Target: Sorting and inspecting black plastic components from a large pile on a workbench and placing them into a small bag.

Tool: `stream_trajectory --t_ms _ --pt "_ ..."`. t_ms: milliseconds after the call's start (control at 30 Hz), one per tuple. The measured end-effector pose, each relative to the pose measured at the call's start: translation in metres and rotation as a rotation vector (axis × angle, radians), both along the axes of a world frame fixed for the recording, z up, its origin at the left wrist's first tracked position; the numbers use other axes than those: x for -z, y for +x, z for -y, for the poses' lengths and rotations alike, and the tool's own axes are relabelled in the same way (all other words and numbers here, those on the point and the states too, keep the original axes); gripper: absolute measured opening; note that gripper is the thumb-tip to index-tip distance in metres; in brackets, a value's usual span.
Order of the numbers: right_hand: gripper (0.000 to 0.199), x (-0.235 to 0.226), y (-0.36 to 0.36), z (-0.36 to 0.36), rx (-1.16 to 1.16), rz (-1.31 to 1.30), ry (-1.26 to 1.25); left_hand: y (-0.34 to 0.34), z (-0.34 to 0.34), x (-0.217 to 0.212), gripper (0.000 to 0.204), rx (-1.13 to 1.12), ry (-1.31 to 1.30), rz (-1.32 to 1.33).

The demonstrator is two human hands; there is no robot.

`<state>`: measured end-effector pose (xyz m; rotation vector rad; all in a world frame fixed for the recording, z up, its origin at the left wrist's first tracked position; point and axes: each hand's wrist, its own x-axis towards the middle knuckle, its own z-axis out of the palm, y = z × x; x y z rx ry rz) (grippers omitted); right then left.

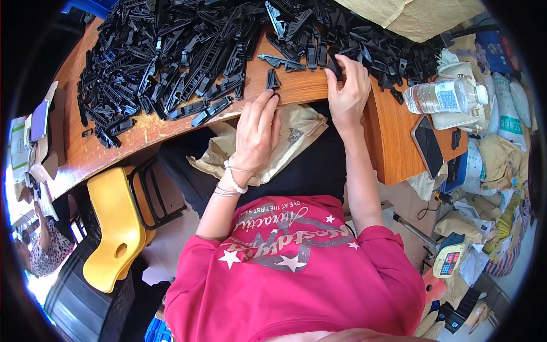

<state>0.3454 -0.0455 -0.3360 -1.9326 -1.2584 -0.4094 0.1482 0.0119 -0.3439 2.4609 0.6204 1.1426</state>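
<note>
A large heap of black plastic parts [188, 51] covers the far side of the wooden table [142, 139]. At the table's near edge, my left hand [257, 131] has its fingers close together and bent. A small black plastic part [272, 78] shows at those fingertips; the thumb is mostly hidden. Farther right, my right hand [350, 94] is at the near edge of the heap. Its thumb and index finger close around a dark plastic part [334, 67], partly covered by the fingers. Just left of it lies a longer black part [282, 62] with a shiny surface.
A crumpled paper bag [290, 151] lies over my lap. On the right are a clear bottle [441, 97], a phone [427, 146] and a white bag [462, 117]. Brown paper [416, 17] covers the far right. A yellow chair [117, 222] stands left; a person [48, 245] is beyond.
</note>
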Motion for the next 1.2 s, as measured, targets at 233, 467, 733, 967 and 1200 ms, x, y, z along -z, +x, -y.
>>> stream_trajectory --t_ms 233,467,733,967,1200 --pt "0.024 0.0 0.009 0.002 -0.016 -0.099 -0.014 0.012 -0.009 -0.008 0.034 -0.001 -0.126 0.114" --pt "0.024 -0.003 0.006 0.0 -0.056 -0.042 -0.009 0.009 -0.013 -0.007 0.033 0.0 -0.266 0.128" --pt "0.027 -0.011 0.016 0.0 -0.095 -0.022 -0.107 0.017 -0.018 -0.011 0.038 0.119 -0.358 0.069" --pt "0.026 -0.019 0.007 0.016 -0.194 -0.578 0.116 0.03 -0.035 -0.018 0.025 0.157 -0.183 -0.012" --pt "0.025 -0.027 0.005 0.024 -0.424 -0.615 -0.179 0.03 -0.036 -0.019 0.025 0.14 -0.255 -0.015"
